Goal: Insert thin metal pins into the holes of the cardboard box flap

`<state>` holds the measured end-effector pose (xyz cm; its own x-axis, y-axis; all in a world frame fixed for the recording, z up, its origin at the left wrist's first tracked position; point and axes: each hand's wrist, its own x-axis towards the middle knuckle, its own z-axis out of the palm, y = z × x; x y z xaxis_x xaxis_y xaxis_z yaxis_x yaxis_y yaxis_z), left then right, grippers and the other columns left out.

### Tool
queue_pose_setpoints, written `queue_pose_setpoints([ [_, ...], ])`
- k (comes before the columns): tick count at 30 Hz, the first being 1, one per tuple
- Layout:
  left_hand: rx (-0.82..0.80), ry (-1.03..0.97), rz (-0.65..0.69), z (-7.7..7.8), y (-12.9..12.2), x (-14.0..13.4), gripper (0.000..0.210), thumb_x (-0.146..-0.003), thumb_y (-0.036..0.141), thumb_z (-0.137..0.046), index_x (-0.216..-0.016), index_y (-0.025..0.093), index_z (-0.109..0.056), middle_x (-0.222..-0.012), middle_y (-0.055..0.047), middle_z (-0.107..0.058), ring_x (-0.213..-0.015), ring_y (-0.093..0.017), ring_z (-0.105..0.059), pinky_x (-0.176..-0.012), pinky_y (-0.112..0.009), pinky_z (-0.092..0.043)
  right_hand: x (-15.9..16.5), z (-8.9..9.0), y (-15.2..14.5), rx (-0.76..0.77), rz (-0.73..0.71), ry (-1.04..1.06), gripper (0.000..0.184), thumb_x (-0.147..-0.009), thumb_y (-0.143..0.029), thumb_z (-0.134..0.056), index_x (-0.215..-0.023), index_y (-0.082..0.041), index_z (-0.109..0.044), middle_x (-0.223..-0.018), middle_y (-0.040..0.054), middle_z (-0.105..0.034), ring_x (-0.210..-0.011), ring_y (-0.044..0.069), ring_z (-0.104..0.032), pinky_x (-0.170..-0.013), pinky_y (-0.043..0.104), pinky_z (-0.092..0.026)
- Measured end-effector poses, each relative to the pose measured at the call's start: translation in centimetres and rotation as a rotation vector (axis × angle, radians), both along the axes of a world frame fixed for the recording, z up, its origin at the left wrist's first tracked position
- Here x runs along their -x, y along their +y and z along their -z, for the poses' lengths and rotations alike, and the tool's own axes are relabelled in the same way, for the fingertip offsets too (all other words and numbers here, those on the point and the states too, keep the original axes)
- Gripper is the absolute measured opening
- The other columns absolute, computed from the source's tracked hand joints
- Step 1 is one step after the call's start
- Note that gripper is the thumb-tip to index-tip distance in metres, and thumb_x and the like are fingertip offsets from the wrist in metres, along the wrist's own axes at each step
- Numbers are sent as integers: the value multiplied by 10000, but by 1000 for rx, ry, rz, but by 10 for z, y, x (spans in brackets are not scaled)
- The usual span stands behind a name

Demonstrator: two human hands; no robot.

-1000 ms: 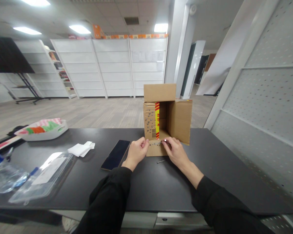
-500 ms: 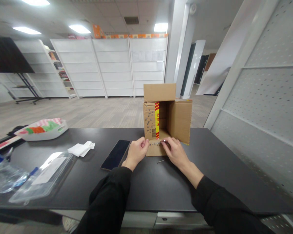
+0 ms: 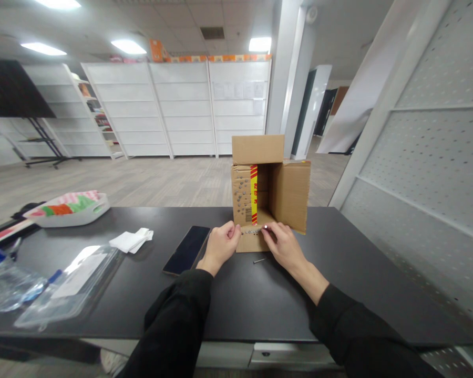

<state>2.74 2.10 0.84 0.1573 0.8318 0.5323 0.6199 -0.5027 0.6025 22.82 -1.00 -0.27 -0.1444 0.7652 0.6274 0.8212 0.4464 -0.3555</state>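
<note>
A cardboard box (image 3: 289, 194) stands with its opening facing me, its lower flap (image 3: 247, 244) folded out on the table. Several small metal pieces with round heads (image 3: 252, 231) sit in a row along that flap, and more dot the left flap (image 3: 240, 197) beside a yellow and red tape strip. My left hand (image 3: 223, 242) is closed at the lower flap's left edge, fingertips pinching it. At the row's right end, my right hand (image 3: 283, 242) pinches a small shiny round-headed metal piece (image 3: 265, 227). A thin metal rod, perhaps a screw or nail (image 3: 259, 261), lies just in front of the flap.
A black phone (image 3: 187, 250) lies left of my left hand. Farther left are white tissues (image 3: 132, 240), a clear plastic case (image 3: 76, 283), a water bottle (image 3: 8, 283) and a white basket (image 3: 69, 214) with colourful contents. A perforated panel (image 3: 429, 157) rises on the right.
My right hand has barely shifted at the right end of the row. Otherwise everything stays as it was.
</note>
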Motion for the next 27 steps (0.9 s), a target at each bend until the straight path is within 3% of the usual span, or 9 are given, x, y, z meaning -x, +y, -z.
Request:
queue_pose_setpoints([
  [27, 17, -17, 4, 2, 2, 0, 394, -864, 369, -451, -567, 196, -260, -503, 65, -281, -486, -74, -277, -521, -228, -221, -4, 7, 6, -23, 25, 39, 172, -948, -288, -442, -923, -215, -596, -844, 64, -662, -831, 227, -578, -766, 355, -420],
])
